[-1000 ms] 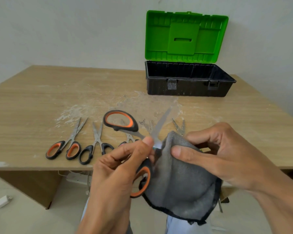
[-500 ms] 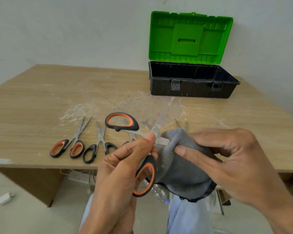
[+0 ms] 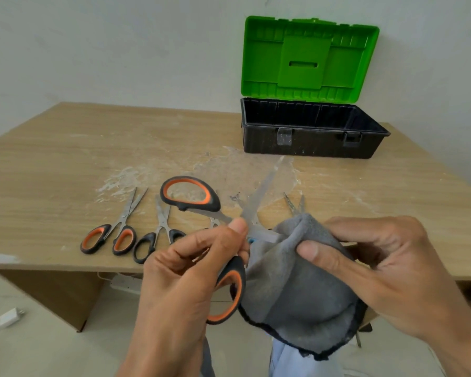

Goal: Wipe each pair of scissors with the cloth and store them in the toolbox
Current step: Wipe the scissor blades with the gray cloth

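My left hand [image 3: 185,284] holds a large pair of black-and-orange scissors [image 3: 191,195] with its blades spread wide. One blade runs into the grey cloth [image 3: 297,289], which my right hand [image 3: 386,270] pinches around it. The other blade points up toward the toolbox [image 3: 310,144], a black box with its green lid [image 3: 307,58] standing open at the back right. On the table lie a small orange-handled pair [image 3: 112,232] and a black-handled pair [image 3: 158,232]. The blade tips of another pair [image 3: 294,204] show behind the cloth.
The wooden table [image 3: 65,159] has white smears near its middle. Its front edge runs just behind my hands. A power strip [image 3: 125,284] lies under the table and a white plug [image 3: 10,317] on the floor at the left.
My right hand has shifted the cloth a little along the blade, bunching it near the pivot. The held scissors stay spread in my left hand; the view has shifted slightly.
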`<control>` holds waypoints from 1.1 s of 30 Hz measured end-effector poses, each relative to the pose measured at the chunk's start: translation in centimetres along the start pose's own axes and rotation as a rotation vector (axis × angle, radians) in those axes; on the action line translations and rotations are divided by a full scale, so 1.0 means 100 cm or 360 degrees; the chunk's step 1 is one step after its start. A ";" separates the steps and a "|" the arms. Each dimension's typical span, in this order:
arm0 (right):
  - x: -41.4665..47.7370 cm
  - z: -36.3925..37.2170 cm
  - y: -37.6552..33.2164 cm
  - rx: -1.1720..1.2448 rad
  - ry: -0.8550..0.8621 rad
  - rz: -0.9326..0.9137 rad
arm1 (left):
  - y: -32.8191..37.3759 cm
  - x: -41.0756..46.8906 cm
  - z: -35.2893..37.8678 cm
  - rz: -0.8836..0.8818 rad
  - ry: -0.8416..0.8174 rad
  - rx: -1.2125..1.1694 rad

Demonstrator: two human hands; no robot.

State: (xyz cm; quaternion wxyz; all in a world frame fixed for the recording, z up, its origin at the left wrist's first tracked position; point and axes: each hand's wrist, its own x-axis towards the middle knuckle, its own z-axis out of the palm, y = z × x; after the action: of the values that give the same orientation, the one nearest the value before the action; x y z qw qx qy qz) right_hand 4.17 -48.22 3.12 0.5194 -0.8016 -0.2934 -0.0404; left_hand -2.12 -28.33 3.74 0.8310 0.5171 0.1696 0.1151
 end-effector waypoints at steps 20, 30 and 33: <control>0.003 -0.001 0.002 0.0174 -0.0278 0.0434 | -0.005 0.004 -0.007 0.0056 -0.0180 0.0207; 0.000 -0.025 0.008 0.0353 -0.0135 0.0379 | 0.001 0.008 -0.020 0.0235 -0.0094 0.0275; 0.001 -0.036 0.006 0.0349 -0.0096 0.0362 | 0.010 0.011 -0.030 0.0409 -0.0143 0.0487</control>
State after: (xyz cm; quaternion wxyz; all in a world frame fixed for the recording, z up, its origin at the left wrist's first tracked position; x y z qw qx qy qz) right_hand 5.44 -51.44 4.36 0.5960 -0.7689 -0.2187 0.0750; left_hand -2.36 -24.99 3.22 0.7281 0.6592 0.0803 0.1699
